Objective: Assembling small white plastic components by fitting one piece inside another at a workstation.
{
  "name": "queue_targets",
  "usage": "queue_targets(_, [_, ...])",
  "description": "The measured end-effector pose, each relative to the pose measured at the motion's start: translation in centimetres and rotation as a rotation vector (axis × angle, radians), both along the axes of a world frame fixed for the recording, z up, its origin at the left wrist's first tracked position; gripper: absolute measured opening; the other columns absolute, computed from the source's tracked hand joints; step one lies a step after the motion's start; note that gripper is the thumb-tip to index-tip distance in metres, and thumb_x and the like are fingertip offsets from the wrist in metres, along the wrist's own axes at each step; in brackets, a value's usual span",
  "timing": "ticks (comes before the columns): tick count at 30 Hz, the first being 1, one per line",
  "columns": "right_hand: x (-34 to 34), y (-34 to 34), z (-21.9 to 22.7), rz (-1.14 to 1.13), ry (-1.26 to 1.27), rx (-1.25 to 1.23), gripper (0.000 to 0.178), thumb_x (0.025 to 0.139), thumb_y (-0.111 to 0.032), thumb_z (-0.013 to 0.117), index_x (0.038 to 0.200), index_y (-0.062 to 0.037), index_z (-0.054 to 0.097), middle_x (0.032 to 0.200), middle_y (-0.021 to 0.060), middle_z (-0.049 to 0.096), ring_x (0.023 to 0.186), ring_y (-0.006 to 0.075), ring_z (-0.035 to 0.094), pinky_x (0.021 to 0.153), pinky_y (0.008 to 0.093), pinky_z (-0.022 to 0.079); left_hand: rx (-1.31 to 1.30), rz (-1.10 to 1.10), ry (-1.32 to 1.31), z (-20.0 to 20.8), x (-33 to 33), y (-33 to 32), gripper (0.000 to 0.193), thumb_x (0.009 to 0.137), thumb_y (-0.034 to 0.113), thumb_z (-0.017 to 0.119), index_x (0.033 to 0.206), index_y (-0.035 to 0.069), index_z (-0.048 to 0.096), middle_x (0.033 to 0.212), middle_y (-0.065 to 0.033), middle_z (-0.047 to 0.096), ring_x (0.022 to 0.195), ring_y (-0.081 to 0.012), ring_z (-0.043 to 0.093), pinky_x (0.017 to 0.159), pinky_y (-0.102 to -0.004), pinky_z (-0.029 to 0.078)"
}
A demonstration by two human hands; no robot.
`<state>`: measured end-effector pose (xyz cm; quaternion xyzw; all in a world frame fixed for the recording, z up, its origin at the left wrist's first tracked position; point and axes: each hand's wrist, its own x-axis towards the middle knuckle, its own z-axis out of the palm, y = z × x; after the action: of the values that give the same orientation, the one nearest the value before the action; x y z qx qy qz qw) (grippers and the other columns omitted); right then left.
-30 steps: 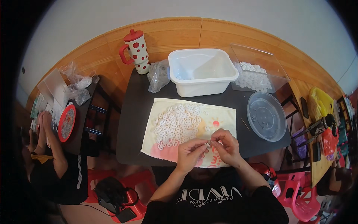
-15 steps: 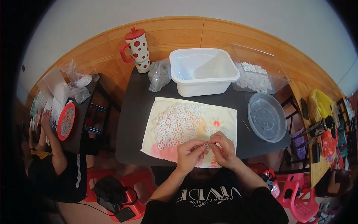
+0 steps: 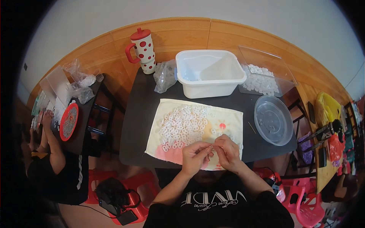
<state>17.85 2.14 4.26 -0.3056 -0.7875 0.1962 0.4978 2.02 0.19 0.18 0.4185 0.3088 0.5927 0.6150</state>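
Note:
My left hand (image 3: 194,158) and my right hand (image 3: 227,153) meet over the near edge of a cream printed cloth (image 3: 155,142). Both are closed, with thumbs and fingertips pinched together around something tiny and pale, mostly covered by the fingers. On the cloth, to the left and beyond my hands, spreads a pile of small white oval pieces (image 3: 182,123) with holes in them. A few more such pieces (image 3: 214,131) lie apart, close to my right hand.
Behind the cloth stands a white plastic tub (image 3: 211,89), with a dotted tumbler (image 3: 145,51) and plastic bag (image 3: 164,77) to its left. Rightward are a clear round tub (image 3: 273,120), a thin stick (image 3: 251,127) and a clear box of white pieces (image 3: 260,81). Another person (image 3: 55,152) works at left.
My hands stay pinched together in almost the same place, with slight finger movement. The whole view has shifted a little; the things on the table have not moved.

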Motion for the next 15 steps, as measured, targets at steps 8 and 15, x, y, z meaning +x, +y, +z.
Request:
queue_targets(8, [2.8,1.2,2.0,-0.218,0.068,-0.166,0.015,0.085,0.011,0.059,0.097,0.0018,0.062,0.091,0.0124,0.062,0.080,0.0201,0.062,0.071,0.0277,0.049,0.021,0.072,-0.059,-0.1,0.1,0.1,0.015,0.091,-0.001,0.066,0.106,-0.002,0.069,0.081,-0.0094,0.070,0.065,-0.0109,0.063,0.059,-0.0224,0.050])
queue_targets(15, [3.3,0.8,1.8,-0.165,-0.477,0.015,0.019,0.073,0.000,0.064,0.091,-0.0038,0.069,0.100,0.0141,0.061,0.090,0.0317,0.058,0.074,0.0415,0.046,0.084,0.177,-0.094,-0.2,0.2,0.5,0.015,0.088,-0.007,0.066,0.103,-0.005,0.069,0.088,-0.0081,0.069,0.072,-0.0105,0.062,0.062,-0.0213,0.048])
